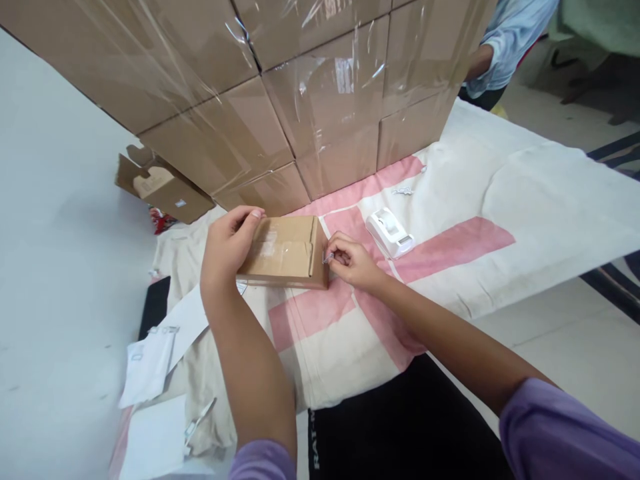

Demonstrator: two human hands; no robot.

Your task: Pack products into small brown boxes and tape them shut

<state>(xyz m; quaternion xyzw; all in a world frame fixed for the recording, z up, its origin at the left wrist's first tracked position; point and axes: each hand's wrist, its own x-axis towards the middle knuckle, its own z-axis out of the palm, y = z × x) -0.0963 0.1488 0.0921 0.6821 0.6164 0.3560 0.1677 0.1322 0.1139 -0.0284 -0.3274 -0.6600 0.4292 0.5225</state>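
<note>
thumb and forefinger of the person's bare right hand (356, 265) are brought together on a small, clear, film-like scrap (328, 257), pinching it at the right end of a small, brown, oblong cardboard box (285, 260); i cannot tell whether the scrap is stuck to the box. the other fingers of this hand are curled in toward the palm.

the bare left hand (225, 241) is at the opposite end of the box, its fingers bent and its thumb tip close to the forefinger near the far left corner. its palm side is hidden, so i cannot tell whether it grips the cardboard or only rests against it.

the box lies flat between the two hands, on a cream cloth with broad pink bars (333, 377), just in front of a tall stack of brown cardboard cartons wrapped in clear, glossy film (320, 100).

a white plastic tape dispenser (391, 235) sits beyond the right hand, near but apart from it. to the left of the stack stands a brown carton with raised flaps (186, 203). at the upper right, beside the stack, a co-worker's light-blue sleeve (523, 33) shows.
</note>
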